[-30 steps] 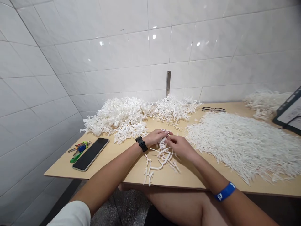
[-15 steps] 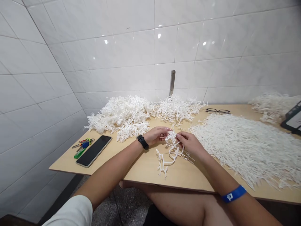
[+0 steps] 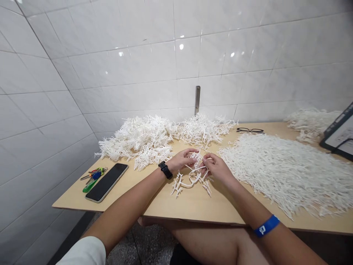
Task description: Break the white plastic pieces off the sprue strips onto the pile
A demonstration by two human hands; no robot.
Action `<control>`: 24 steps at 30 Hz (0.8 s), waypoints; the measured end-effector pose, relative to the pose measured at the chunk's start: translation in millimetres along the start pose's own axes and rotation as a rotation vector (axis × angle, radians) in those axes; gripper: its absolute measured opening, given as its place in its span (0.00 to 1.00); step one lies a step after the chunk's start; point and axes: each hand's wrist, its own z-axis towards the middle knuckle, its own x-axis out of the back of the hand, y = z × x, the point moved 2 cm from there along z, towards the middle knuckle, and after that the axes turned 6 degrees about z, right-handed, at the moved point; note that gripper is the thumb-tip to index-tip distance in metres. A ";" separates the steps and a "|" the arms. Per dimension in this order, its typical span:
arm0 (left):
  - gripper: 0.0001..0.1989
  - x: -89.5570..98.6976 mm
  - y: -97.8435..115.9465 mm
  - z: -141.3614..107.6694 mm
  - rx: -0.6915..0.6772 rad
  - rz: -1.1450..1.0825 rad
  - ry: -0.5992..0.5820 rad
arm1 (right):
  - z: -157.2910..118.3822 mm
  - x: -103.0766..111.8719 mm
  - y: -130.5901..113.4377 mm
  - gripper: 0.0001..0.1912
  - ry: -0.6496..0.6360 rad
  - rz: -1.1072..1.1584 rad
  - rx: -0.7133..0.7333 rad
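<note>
Between my hands hangs a small tangle of white branched plastic strands [image 3: 195, 177], its lower ends spread just over or on the wooden tabletop. My left hand [image 3: 183, 160], with a black watch [image 3: 165, 170] on its wrist, has its fingers closed on the upper part of the tangle. From the other side my right hand [image 3: 215, 167] pinches the same strands between thumb and fingertips. A blue wristband [image 3: 267, 226] circles my right forearm. Behind my hands lies a loose heap of similar white branched pieces [image 3: 149, 134], with a second heap [image 3: 204, 129] beside it.
A wide flat pile of white strands [image 3: 286, 169] covers the table's right side. Eyeglasses [image 3: 250, 130] lie behind it, and a dark-framed tablet-like object [image 3: 340, 136] stands far right. At left are a phone [image 3: 107, 183] and keys [image 3: 95, 175]. A metal bracket [image 3: 197, 100] is on the tiled wall.
The hanging strands have swung left and bunched closer under my hands. My right hand has shifted slightly left, nearer my left hand. The whole view has turned a little.
</note>
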 end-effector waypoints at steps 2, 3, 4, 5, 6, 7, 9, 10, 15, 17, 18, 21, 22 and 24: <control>0.30 1.6 -0.1 1.4 0.015 0.001 0.046 | -0.2 1.4 -1.0 0.13 0.016 -0.008 0.024; 0.29 2.2 -0.2 1.8 0.030 -0.009 0.059 | 0.0 2.5 -1.5 0.13 0.030 -0.012 0.039; 0.29 2.5 -0.5 2.1 0.045 -0.017 0.063 | 0.2 3.5 -2.1 0.13 0.049 -0.014 0.055; 0.28 2.3 -0.8 2.2 0.055 -0.020 0.055 | 0.4 4.5 -2.7 0.13 0.069 -0.015 0.072; 0.26 1.7 -1.0 2.2 0.057 -0.015 0.036 | 0.6 5.1 -3.4 0.13 0.089 -0.016 0.089; 0.24 0.6 -1.1 2.1 0.049 -0.005 0.011 | 0.5 5.3 -4.0 0.14 0.102 -0.019 0.102; 0.22 -2.0 -1.0 1.5 0.024 0.014 -0.034 | -0.1 4.5 -5.2 0.14 0.118 -0.025 0.113; 0.21 -3.2 -0.7 1.0 0.014 0.017 -0.042 | -0.8 3.7 -5.8 0.14 0.123 -0.026 0.112; 0.20 -2.0 3.2 0.2 -0.028 0.018 0.079 | -4.9 -2.1 -8.2 0.14 0.154 0.009 0.106; 0.18 0.8 4.7 1.1 -0.062 0.034 0.120 | -5.9 -4.5 -7.8 0.14 0.134 0.021 0.101; 0.17 2.2 5.2 1.8 -0.085 0.034 0.134 | -6.1 -5.7 -7.3 0.14 0.119 0.026 0.096; 0.16 5.5 5.1 4.0 -0.129 0.007 0.188 | -7.3 -9.4 -6.8 0.13 0.082 0.004 0.095; 0.16 5.9 4.7 4.6 -0.127 0.003 0.209 | -8.1 -10.7 -7.3 0.12 0.075 -0.016 0.103; 0.20 6.5 3.9 5.8 -0.119 0.003 0.270 | -9.9 -13.3 -8.6 0.10 0.066 -0.066 0.117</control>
